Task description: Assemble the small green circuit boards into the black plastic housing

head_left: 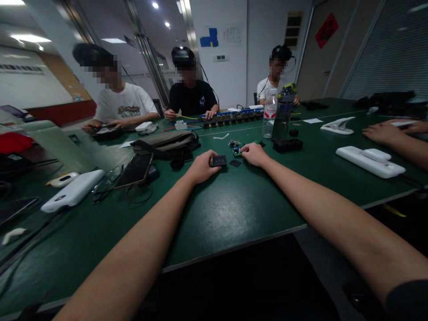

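Observation:
My left hand (201,167) is closed around a small black plastic box (218,161), held just above the green table (214,214). To its right, my right hand (254,154) pinches the edge of a green circuit board (237,150) with blue parts and thin wires on it. A flat black piece (235,163) lies on the table between the two hands. Beyond the right hand sits a black open case (287,145), apart from it. My right fingertips are partly hidden by the hand itself.
A water bottle (269,116) and a dark flask (282,118) stand behind my right hand. On the left lie a bag (163,143), a phone (134,170) and a white power bank (73,191). White devices (369,161) lie to the right. Several people sit around the table.

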The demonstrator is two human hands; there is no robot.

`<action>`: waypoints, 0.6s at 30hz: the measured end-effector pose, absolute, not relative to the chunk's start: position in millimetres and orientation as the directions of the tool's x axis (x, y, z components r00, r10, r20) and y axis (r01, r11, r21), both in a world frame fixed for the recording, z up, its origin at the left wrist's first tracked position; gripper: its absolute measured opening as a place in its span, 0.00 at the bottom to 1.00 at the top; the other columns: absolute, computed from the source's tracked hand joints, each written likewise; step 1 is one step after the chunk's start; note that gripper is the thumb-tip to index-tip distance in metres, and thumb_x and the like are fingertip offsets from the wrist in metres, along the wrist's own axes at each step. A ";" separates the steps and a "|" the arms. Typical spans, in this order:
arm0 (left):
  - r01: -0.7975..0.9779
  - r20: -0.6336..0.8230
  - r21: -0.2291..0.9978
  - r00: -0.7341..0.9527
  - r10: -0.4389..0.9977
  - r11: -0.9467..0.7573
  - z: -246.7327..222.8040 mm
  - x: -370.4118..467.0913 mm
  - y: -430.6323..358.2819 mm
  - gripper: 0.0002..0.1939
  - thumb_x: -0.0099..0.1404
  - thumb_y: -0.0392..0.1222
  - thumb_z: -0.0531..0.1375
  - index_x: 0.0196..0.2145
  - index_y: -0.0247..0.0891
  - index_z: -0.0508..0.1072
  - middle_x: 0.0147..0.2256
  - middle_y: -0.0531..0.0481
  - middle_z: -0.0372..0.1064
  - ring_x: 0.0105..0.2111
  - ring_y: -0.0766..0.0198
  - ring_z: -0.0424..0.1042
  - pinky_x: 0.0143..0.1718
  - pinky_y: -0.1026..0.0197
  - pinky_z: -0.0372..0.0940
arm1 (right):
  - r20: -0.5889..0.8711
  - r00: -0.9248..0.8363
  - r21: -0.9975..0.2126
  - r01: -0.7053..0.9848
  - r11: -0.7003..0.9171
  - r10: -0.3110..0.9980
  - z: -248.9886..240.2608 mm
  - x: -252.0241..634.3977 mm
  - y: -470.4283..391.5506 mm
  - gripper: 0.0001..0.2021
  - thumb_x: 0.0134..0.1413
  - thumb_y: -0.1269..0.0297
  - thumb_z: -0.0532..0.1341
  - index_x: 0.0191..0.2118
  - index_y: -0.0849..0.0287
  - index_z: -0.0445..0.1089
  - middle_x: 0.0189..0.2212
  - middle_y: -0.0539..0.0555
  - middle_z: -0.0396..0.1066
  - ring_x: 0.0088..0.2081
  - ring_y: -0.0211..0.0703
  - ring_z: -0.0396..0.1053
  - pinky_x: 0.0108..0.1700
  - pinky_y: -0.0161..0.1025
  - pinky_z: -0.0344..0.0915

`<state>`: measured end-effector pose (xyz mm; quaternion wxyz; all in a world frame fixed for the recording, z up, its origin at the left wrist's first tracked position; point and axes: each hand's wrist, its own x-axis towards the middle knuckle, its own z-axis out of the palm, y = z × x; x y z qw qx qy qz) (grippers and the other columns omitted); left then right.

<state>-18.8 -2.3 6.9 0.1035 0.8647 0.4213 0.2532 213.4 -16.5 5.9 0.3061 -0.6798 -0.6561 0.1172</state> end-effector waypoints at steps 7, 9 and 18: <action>0.670 0.356 0.392 0.522 0.775 -0.631 6.8 -19.0 -1.0 0.17 0.53 0.43 0.65 0.41 0.40 0.70 0.33 0.52 0.68 0.33 0.61 0.68 0.39 0.59 0.64 | 0.266 0.104 -0.568 0.820 0.069 0.958 3.0 215.7 -14.1 0.11 0.54 0.73 0.62 0.40 0.61 0.81 0.39 0.57 0.81 0.43 0.44 0.77 0.48 0.36 0.68; 0.668 0.359 0.390 0.523 0.773 -0.634 6.5 -19.3 -0.5 0.17 0.53 0.43 0.65 0.41 0.40 0.70 0.33 0.52 0.68 0.33 0.61 0.68 0.39 0.59 0.64 | 0.283 0.111 -0.570 0.818 0.073 0.953 2.8 216.4 -13.6 0.10 0.54 0.73 0.62 0.39 0.60 0.81 0.38 0.56 0.81 0.42 0.44 0.77 0.48 0.36 0.68; 0.674 0.356 0.389 0.519 0.777 -0.628 7.5 -18.7 -2.1 0.17 0.53 0.42 0.65 0.41 0.39 0.69 0.34 0.51 0.69 0.35 0.60 0.69 0.40 0.58 0.64 | 0.338 0.002 -0.527 0.829 0.187 0.941 9.8 209.8 -21.2 0.08 0.56 0.63 0.64 0.33 0.61 0.80 0.32 0.56 0.80 0.36 0.42 0.75 0.41 0.35 0.65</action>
